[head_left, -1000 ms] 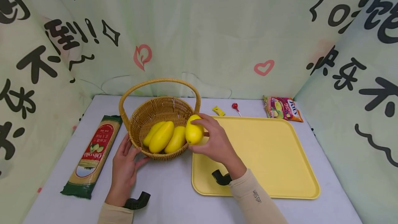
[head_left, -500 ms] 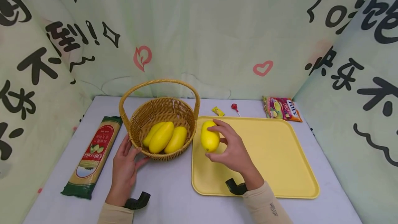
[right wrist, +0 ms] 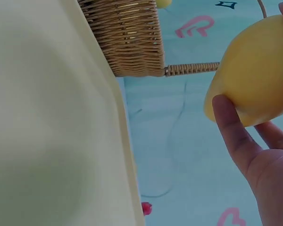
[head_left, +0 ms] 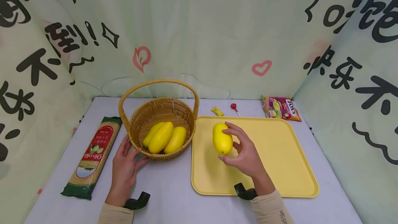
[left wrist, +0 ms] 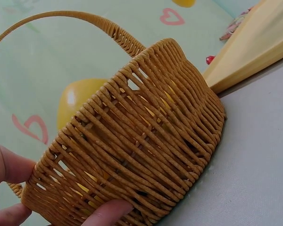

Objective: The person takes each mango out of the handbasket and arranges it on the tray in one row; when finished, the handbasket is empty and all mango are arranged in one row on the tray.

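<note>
Right hand [head_left: 245, 158] curls its fingers and thumb round a smooth oval yellow fruit, mango-like [head_left: 222, 139], held just above the left part of the flat yellow plastic tray [head_left: 280, 155] — whether the fruit touches the tray cannot be told. Skin looks glossy, so probably a bit slippery; the shape is rounded and firm-looking, likely light to moderate in weight, and may be a plastic dummy. Best hold seems round the thick middle, as the grip now has it, not at the tapering ends.

Left hand [head_left: 124, 168] rests against the near-left wall of the round woven wicker basket with hoop handle [head_left: 161, 113], fingers mostly straight, thumb low on the weave. Three more yellow fruits [head_left: 163, 137] lie inside, touching one another.

Hard to see — the fruit's far side and underside are hidden; the left wrist view shows the basket fruits only through gaps in the weave; the right wrist view crops the held fruit at the frame edge. The worktop [head_left: 174, 196] carries it all.
</note>
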